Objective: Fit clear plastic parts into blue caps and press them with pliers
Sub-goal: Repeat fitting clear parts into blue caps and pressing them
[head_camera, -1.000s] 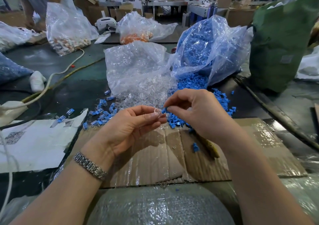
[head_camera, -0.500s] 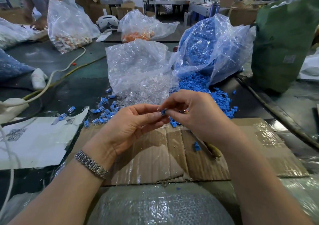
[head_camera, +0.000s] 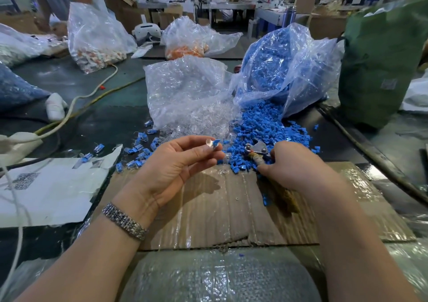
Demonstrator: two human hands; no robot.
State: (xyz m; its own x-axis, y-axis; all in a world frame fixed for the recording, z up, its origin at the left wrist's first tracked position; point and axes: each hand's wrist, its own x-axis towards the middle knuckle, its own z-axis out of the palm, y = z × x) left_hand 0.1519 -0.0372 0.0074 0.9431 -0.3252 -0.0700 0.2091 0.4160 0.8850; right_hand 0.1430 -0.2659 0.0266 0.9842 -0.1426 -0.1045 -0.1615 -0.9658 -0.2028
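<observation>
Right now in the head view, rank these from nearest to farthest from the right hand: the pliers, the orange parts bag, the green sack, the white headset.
1. Pliers: gripped in the right hand.
2. Green sack: standing at the far right.
3. Orange parts bag: behind the clear bag, center-left.
4. White headset: farther back-left, just beyond the orange bag.

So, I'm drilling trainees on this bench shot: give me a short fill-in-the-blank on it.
1. The left hand pinches a clear part fitted in a ____ cap.
2. The right hand grips the ____.
3. Both hands work above a sheet of ____.

Missing: blue; pliers; cardboard
</observation>
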